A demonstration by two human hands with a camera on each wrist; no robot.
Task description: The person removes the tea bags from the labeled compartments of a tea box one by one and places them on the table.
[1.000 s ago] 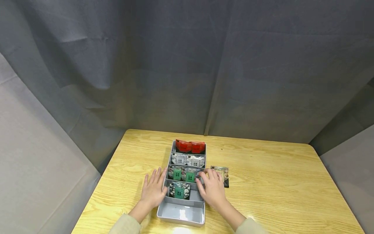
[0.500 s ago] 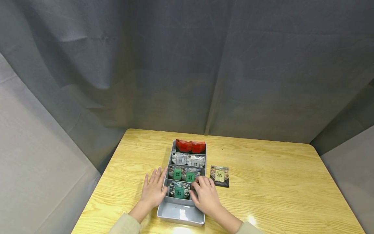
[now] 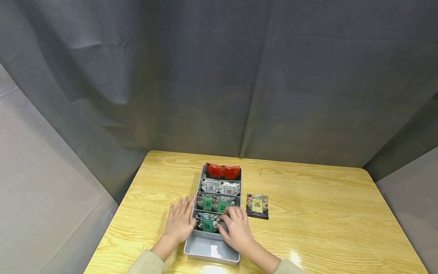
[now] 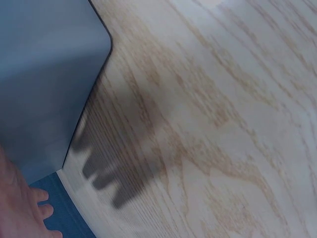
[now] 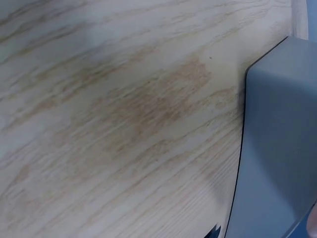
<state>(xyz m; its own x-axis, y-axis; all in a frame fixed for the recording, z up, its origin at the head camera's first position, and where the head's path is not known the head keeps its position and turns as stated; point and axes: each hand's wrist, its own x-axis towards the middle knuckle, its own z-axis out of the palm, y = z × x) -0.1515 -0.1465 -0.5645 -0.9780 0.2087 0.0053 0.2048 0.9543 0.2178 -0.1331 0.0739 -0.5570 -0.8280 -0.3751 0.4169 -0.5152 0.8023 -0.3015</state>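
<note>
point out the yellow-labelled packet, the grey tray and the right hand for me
Yellow-labelled packet (image 3: 257,206), head view, on its label
Grey tray (image 3: 201,248), head view, on the bare floor of its nearest compartment
Right hand (image 3: 237,229), head view, on the back of the hand

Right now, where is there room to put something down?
The wooden table is bare between the yellow-labelled packet and the right edge. So is the front compartment of the gray tray. It's crowded behind that: four compartments hold packets, the right hand is at the nearest, and the left hand is by the tray's left side.
</note>
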